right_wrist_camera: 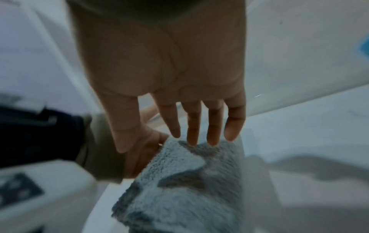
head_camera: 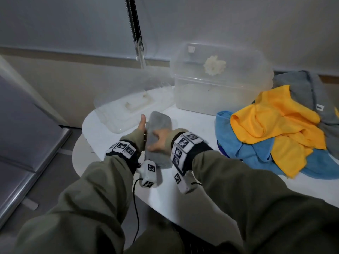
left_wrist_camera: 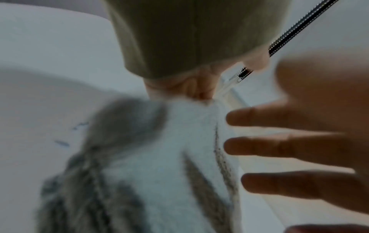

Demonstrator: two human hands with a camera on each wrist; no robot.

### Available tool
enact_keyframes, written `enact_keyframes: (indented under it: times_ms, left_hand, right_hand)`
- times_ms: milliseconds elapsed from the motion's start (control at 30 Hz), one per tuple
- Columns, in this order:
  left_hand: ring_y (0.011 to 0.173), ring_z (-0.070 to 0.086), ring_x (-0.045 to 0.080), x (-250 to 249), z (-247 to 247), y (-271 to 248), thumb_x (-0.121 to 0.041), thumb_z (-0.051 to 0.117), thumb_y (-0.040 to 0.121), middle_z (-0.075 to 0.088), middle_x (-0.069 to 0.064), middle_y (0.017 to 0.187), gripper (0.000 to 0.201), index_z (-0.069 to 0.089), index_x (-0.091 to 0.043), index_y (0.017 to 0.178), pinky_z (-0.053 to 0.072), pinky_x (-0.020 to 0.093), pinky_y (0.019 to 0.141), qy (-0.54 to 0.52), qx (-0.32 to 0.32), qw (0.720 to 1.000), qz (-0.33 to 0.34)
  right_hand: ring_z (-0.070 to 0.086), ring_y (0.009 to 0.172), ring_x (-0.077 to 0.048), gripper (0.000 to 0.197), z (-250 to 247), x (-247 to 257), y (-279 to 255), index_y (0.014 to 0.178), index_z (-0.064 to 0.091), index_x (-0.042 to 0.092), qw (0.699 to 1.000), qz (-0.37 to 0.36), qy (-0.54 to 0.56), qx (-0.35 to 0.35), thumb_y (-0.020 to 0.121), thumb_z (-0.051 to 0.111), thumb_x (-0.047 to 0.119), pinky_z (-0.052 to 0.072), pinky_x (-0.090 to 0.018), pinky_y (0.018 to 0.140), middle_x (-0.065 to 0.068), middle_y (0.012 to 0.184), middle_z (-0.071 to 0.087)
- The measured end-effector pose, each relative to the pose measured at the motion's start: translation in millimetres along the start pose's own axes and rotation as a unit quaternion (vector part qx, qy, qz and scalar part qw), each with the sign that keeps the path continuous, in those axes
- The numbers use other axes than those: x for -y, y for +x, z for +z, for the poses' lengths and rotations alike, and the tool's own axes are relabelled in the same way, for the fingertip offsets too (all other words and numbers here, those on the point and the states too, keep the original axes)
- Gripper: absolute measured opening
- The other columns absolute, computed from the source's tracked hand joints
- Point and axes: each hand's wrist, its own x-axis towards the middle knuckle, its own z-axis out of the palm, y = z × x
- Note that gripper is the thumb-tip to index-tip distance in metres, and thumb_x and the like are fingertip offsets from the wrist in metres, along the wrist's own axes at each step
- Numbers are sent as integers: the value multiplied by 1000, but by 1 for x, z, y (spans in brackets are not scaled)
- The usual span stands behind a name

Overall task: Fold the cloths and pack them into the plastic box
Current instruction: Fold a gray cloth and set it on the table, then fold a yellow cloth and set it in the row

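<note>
The folded grey cloth (head_camera: 159, 138) sits at frame centre on the counter (head_camera: 201, 123), sandwiched between the hands: the left hand (head_camera: 142, 125) flat against its left side, the right hand (head_camera: 159, 141) flat on top, fingers straight on both. The box (head_camera: 216, 96) stands above, at upper right.

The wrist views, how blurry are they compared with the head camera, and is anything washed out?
Head view: fairly sharp, though the plastic box and lid look hazy. Left wrist view: heavy blur on the grey cloth and right hand. Right wrist view: right hand fairly clear, edges smeared. No strong glare anywhere; lighting is dim and flat.
</note>
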Motion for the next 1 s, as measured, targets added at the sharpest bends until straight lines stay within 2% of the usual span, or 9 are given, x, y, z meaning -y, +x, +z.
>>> enact_keyframes:
  times_ms: [100, 200, 367, 467, 600, 700, 800, 867, 1000]
  left_hand:
    - [91, 62, 25, 5, -10, 1, -45, 61, 82, 68, 11, 106, 40, 64, -13, 107, 46, 31, 89, 187, -93, 978, 16]
    - [100, 62, 28, 9, -7, 2, -30, 63, 78, 65, 7, 109, 34, 60, -13, 108, 49, 33, 91, 375, -170, 911, -7]
    - [84, 68, 25, 7, 6, 13, -33, 64, 70, 71, 8, 94, 33, 67, -8, 92, 56, 32, 79, 416, -139, 898, -35]
    - [98, 64, 26, -2, 12, 19, -29, 64, 78, 66, 6, 103, 30, 63, -13, 103, 51, 34, 92, 374, -168, 912, -10]
    - [115, 57, 20, -17, 18, 37, -28, 63, 53, 60, -2, 127, 82, 41, -23, 132, 44, 34, 103, 270, -142, 952, 23]
    - [121, 51, 24, -35, 35, 11, -25, 61, 67, 50, 0, 135, 77, 32, -25, 138, 43, 36, 101, 359, -177, 914, 59]
    - [114, 51, 24, -61, 57, -8, -29, 59, 81, 47, 3, 129, 48, 44, -25, 125, 44, 39, 98, 359, -213, 895, 157]
    - [98, 57, 20, -82, 83, -14, -37, 55, 84, 59, -3, 109, 18, 56, -29, 101, 48, 34, 91, 337, -171, 901, 211]
    - [80, 55, 20, -108, 158, -22, -29, 62, 83, 59, 0, 85, 8, 61, -22, 88, 45, 24, 74, 388, -5, 867, 313]
  right_hand:
    - [49, 122, -28, 44, 20, -6, 2, 138, 41, 25, 999, 6, -49, 13, 94, 46, 29, 38, -36, 103, -7, 137, 50]
    - [53, 116, -32, 42, 16, -25, 12, 126, 53, 34, 999, 37, 10, -32, 89, 47, 17, 42, -40, 104, -7, 136, 47]
    - [50, 88, -21, 54, 12, -52, 22, 140, 42, 23, 990, 63, 112, 49, 88, 51, 7, 46, -16, 64, -5, 116, 49]
    - [51, 96, -25, 57, 13, -61, 33, 139, 44, 17, 971, 84, 223, 8, 85, 51, 0, 50, -34, 91, -8, 108, 50]
    - [46, 127, -35, 53, 1, -69, 35, 140, 39, 6, 960, 79, 264, -49, 88, 51, 0, 39, -38, 108, -17, 138, 47]
    - [46, 128, -31, 45, -10, -84, 27, 138, 42, 7, 959, 76, 266, -60, 93, 48, 4, 40, -32, 104, -15, 138, 47]
    - [61, 85, -31, 22, -27, -104, 16, 109, 60, 1, 945, 72, 304, -92, 90, 50, -2, 56, -31, 78, -16, 90, 61]
    - [53, 58, -22, 21, -47, -124, 3, 77, 59, 16, 942, 96, 289, -140, 90, 51, 2, 51, -23, 48, -8, 70, 54]
    - [62, 86, -31, 17, -95, -172, -38, 89, 65, 15, 940, 178, 108, -270, 89, 48, 20, 53, -38, 80, -12, 95, 66]
